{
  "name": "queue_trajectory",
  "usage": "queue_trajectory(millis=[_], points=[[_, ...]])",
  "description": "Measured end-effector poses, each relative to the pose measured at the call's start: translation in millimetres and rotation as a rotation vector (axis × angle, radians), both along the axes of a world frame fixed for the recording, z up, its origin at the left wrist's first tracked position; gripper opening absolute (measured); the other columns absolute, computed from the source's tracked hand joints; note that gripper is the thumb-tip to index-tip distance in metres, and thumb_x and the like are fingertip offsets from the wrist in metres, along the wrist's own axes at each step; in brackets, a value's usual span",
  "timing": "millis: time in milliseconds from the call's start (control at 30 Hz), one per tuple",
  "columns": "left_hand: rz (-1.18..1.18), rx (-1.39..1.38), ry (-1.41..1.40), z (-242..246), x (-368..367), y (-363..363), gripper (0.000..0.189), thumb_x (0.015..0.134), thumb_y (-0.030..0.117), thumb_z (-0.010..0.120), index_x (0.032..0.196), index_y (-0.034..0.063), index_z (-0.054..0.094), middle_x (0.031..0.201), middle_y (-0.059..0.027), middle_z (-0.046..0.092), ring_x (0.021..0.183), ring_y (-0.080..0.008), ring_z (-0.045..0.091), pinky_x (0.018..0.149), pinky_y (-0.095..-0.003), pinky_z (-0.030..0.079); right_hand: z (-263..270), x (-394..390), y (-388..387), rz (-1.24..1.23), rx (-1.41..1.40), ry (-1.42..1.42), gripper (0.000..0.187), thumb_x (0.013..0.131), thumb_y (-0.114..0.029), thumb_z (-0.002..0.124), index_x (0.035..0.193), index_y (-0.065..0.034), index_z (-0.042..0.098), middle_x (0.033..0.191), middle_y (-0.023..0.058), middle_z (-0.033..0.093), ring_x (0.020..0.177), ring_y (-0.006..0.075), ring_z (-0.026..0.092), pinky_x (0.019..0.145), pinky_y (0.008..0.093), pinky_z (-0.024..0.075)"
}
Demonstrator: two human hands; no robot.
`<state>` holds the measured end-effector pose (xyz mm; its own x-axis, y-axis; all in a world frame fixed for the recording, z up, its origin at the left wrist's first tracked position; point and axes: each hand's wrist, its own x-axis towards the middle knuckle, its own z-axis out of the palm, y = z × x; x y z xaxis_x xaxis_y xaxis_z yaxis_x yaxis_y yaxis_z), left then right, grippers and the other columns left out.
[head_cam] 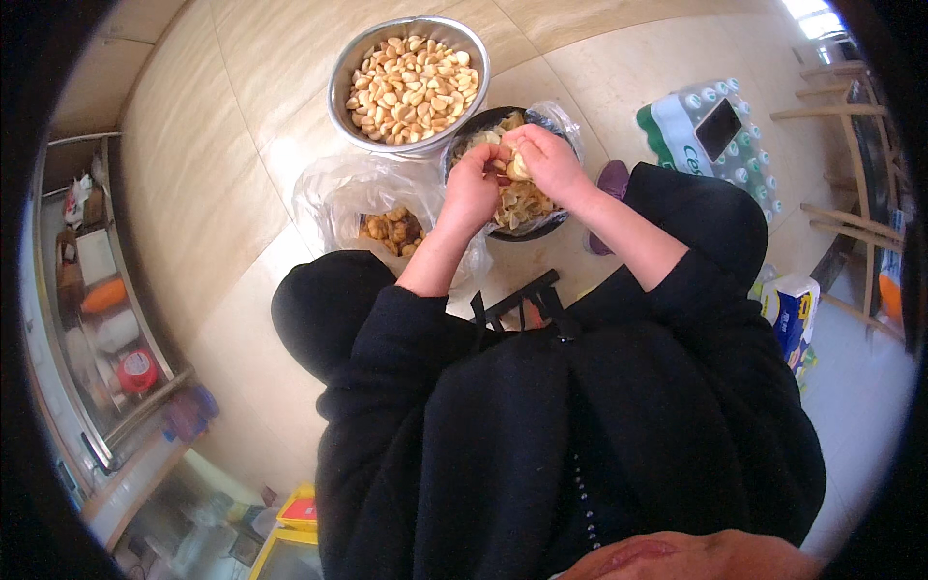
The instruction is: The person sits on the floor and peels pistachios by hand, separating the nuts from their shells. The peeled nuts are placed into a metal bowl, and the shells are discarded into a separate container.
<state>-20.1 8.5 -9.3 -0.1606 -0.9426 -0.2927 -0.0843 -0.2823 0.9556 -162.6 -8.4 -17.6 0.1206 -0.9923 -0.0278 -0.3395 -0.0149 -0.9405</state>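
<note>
My right hand (547, 163) grips a pale piece of garlic (518, 168), and the fingertips of my left hand (473, 190) pinch at its left side. Both hands are over a dark round bin (540, 230) lined with clear plastic, where papery garlic skins (523, 206) lie. Just beyond, to the left, a round metal bowl (336, 101) holds many peeled garlic cloves (413, 90). Nearer my left knee, a clear plastic bag (326, 185) stands open around brownish unpeeled garlic (395, 228). My fingers partly hide the held piece.
A shrink-wrapped pack of bottles (670, 127) with a phone (718, 130) on top lies on the tiled floor at right. Wooden chair parts (855, 112) and a wrapped package (790, 312) are farther right. A glass-fronted cabinet (109, 290) is at left. My shoe (612, 181) is beside the bin.
</note>
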Motion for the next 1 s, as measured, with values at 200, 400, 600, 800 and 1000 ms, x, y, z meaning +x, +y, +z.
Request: queue_trajectory(millis=[200,400,600,800,1000], points=[[0.046,0.121,0.098,14,7,-3,0.023,0.085,-0.002,0.049,0.107,-0.0012,0.053,0.089,-0.0091,0.061,0.074,-0.0153,0.061,0.063,-0.0265,0.052,0,-9,-8,-0.029,0.275,-0.037,0.026,0.084,-0.025,0.053,0.091,-0.0011,0.062,0.092,0.0169,0.062,0.087,0.0260,0.060,0.076,0.0338,0.0460],[0.145,0.157,0.278,12,13,-10,0.023,0.088,0.006,0.053,0.109,-0.0036,0.054,0.089,-0.0082,0.062,0.069,-0.0128,0.059,0.064,-0.0257,0.052,19,-16,-8,0.082,-0.014,0.150,0.020,0.079,-0.020,0.062,0.088,-0.0014,0.065,0.093,0.0135,0.064,0.085,0.0218,0.061,0.076,0.0308,0.0465],[0.162,0.137,0.255,12,13,-7,0.015,0.087,0.006,0.056,0.097,-0.0038,0.062,0.080,-0.0084,0.064,0.064,-0.0116,0.059,0.060,-0.0238,0.053,19,-6,-3,0.099,0.257,-0.234,0.026,0.081,-0.017,0.063,0.101,-0.0020,0.065,0.097,0.0118,0.066,0.089,0.0141,0.060,0.080,0.0258,0.0456],[0.106,0.094,0.091,16,15,-8,0.020,0.087,0.012,0.056,0.099,-0.0032,0.063,0.082,-0.0064,0.065,0.069,-0.0110,0.060,0.065,-0.0229,0.049,17,-7,-3,0.093,0.173,-0.226,0.024,0.080,-0.017,0.064,0.098,-0.0007,0.066,0.093,0.0111,0.067,0.084,0.0125,0.061,0.077,0.0251,0.0469],[0.048,0.039,-0.042,22,18,-9,0.015,0.086,0.009,0.056,0.091,-0.0037,0.063,0.074,-0.0057,0.064,0.061,-0.0096,0.060,0.058,-0.0214,0.049,18,-6,-3,0.094,0.165,-0.165,0.022,0.080,-0.018,0.064,0.094,-0.0012,0.067,0.088,0.0104,0.068,0.080,0.0120,0.062,0.074,0.0254,0.0480]])
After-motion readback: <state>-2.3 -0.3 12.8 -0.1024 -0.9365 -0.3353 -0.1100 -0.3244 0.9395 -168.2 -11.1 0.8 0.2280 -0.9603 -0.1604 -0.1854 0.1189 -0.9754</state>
